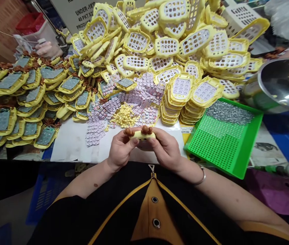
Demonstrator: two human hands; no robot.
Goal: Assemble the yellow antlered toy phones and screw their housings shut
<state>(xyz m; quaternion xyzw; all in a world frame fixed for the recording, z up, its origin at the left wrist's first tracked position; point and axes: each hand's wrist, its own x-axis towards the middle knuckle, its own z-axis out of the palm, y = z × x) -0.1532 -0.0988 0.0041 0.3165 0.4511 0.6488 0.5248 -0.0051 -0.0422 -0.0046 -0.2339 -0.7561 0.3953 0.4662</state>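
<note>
Both my hands hold one yellow toy phone casing with brown knobs along its top, seen nearly edge-on near the table's front edge. My left hand is closed on its left end, thumb on the near side. At the other end, my right hand grips it the same way. Its lower part is hidden by my fingers. Just beyond lie a small heap of yellow buttons and sheets of pale purple printed keypads. Stacked yellow shells with white key panels stand to the right of these.
A green tray with a pile of screws sits at right, beside a metal bowl. Yellow casings with grey backed boards crowd the left. Empty yellow frames are heaped at the back.
</note>
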